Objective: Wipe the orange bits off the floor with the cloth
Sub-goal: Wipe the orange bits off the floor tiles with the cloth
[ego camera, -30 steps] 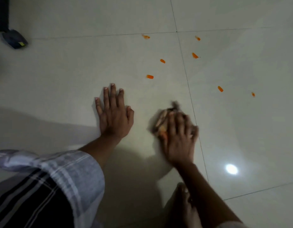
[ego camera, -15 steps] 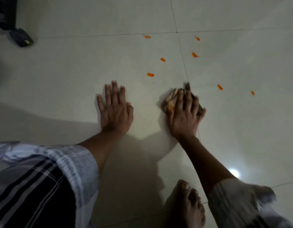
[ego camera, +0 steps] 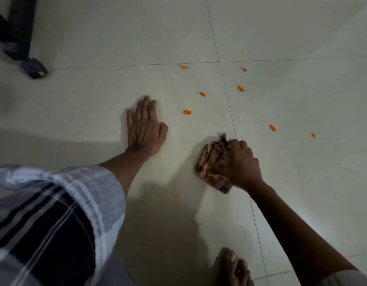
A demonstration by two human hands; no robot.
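Tiled floor (ego camera: pixel 281 182): right hand (ego camera: pixel 241 165) grips cloth (ego camera: pixel 212 165); left hand (ego camera: pixel 144 126) splayed flat; no legible writing.

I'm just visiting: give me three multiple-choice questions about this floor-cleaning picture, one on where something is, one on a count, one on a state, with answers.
1. Where is the cloth?
A. under the right hand
B. under the left hand
C. beside the dark furniture leg

2. How many orange bits lie loose on the floor?
A. two
B. seven
C. twelve

3. How is the left hand?
A. clenched in the air
B. holding a bit
C. flat on the floor

Answers: 1 A, the right hand presses on it; 2 B, seven bits show, one being this; 3 C, palm down on the tile.
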